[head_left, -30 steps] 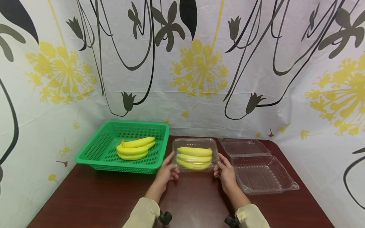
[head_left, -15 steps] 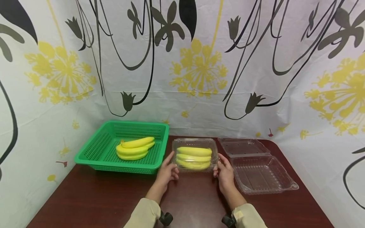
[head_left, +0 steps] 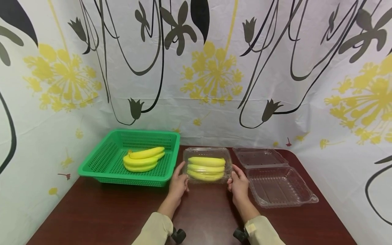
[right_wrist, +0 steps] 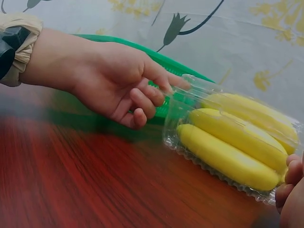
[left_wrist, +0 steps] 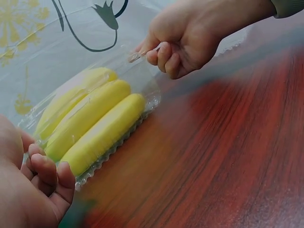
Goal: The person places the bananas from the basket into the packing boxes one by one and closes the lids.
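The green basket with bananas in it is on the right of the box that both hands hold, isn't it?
Not quite, it's on the left: the head view shows the green basket with bananas in it left of the box that the left hand and right hand hold.

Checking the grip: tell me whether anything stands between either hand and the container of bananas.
Nothing visible does: left hand and right hand both touch the banana container. The green basket and open container sit on either side.
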Demonstrator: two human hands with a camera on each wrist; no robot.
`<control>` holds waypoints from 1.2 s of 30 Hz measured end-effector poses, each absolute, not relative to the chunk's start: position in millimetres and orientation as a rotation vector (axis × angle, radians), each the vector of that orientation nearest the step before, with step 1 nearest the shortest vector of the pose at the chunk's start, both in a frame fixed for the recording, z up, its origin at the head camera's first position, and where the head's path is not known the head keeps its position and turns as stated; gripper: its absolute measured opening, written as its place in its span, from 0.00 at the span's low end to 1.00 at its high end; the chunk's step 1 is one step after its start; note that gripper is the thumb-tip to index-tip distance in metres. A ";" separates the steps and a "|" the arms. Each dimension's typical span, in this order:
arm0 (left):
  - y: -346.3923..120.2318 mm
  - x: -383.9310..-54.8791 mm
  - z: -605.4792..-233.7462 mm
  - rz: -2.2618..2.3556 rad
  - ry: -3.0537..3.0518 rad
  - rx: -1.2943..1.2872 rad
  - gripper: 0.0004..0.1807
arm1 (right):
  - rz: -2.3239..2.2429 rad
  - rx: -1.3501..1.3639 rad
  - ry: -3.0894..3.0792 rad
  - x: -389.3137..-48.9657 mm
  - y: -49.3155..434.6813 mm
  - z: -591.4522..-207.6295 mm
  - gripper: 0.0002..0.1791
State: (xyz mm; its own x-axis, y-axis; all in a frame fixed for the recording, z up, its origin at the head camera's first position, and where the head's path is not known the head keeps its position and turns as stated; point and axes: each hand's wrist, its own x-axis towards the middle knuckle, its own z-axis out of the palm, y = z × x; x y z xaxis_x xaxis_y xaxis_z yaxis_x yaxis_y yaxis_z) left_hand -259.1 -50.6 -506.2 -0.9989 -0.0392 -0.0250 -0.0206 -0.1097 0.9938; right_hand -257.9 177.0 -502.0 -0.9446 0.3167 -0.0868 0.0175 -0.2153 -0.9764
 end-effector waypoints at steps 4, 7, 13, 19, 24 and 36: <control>-50.1 -260.0 -503.2 -2.315 -2.070 0.108 0.34 | 2.275 -0.402 -1.804 -260.0 172.0 -501.2 0.21; -49.8 -261.7 -501.7 -2.316 -2.062 0.133 0.29 | 2.282 -0.405 -1.772 -261.5 169.3 -502.2 0.21; -49.6 -263.0 -500.2 -2.318 -2.040 0.184 0.24 | 2.278 -0.376 -1.748 -266.7 166.1 -504.3 0.21; -49.1 -262.2 -502.5 -2.334 -1.997 0.204 0.24 | 2.306 -0.369 -1.739 -268.3 164.7 -501.6 0.23; -48.9 -258.8 -504.3 -2.322 -2.001 0.171 0.26 | 2.356 -0.397 -1.789 -265.3 167.8 -499.3 0.27; -44.1 -242.4 -496.0 -2.322 -2.019 -0.053 0.34 | 2.345 -0.258 -1.918 -247.9 174.5 -487.5 0.38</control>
State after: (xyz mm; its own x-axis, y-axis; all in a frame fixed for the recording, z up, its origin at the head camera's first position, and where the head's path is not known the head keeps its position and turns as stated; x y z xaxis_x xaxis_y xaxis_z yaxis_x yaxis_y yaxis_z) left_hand -242.4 -44.1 -496.0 -0.9974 -0.0256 0.0680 0.0709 -0.1378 0.9879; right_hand -247.9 174.5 -487.5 -0.9805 0.1849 -0.0669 0.0288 -0.2013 -0.9791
